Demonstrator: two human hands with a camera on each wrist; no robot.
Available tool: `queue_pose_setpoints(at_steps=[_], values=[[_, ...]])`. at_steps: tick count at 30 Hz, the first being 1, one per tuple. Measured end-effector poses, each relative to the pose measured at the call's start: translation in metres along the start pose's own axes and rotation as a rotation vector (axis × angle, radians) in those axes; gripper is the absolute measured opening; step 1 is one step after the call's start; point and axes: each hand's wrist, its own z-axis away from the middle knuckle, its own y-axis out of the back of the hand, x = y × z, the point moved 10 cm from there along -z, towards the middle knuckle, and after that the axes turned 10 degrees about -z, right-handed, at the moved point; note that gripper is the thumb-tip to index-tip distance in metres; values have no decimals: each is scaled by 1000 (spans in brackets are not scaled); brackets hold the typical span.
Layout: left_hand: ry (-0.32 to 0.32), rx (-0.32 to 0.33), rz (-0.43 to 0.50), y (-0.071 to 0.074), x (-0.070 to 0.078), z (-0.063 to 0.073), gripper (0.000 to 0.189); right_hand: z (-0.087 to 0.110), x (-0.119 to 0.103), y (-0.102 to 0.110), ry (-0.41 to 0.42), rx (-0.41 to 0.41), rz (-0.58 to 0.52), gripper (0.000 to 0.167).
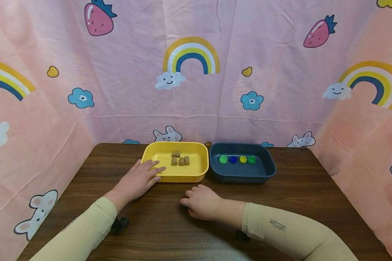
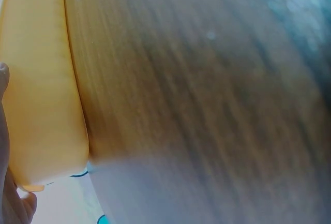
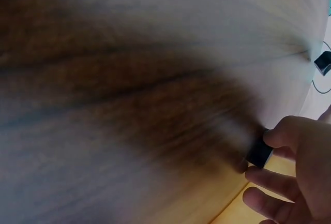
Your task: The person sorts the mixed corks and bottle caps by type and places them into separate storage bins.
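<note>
My left hand [image 1: 138, 179] rests over the left front rim of the yellow tray [image 1: 183, 178], its fingers spread and reaching inside. Several brown corks [image 1: 182, 161] lie in that tray. In front of the trays, my right hand [image 1: 202, 203] is low over the table with bent fingers. The right wrist view shows its thumb and forefinger pinching a small black block-like piece [image 3: 260, 152] at the tabletop; the hand hides this piece in the head view. Only parts of the left fingers [image 2: 4, 81] appear in the left wrist view, against the tray's side.
A dark blue tray [image 1: 243, 179] stands right of the yellow one, with several green, blue and yellow bottle caps [image 1: 243, 159] inside. Both stand on a dark wooden table [image 1: 156, 232]. Patterned pink cloth [image 1: 196, 105] hangs behind and at the sides.
</note>
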Motion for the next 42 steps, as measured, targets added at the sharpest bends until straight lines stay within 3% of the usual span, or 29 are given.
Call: queue_pose_setpoints(at_steps=[13, 21, 27, 42], values=[[-1, 0, -4, 1, -1, 2, 46, -2, -2, 0, 10, 0, -5, 30], [1, -3, 4, -1, -2, 1, 46, 4, 5, 18, -13, 60, -49, 29], [-1, -2, 4, -2, -2, 1, 46, 10, 24, 37, -66, 86, -123, 31], [4, 0, 10, -1, -1, 1, 46, 38, 87, 83, -299, 187, -319, 33]])
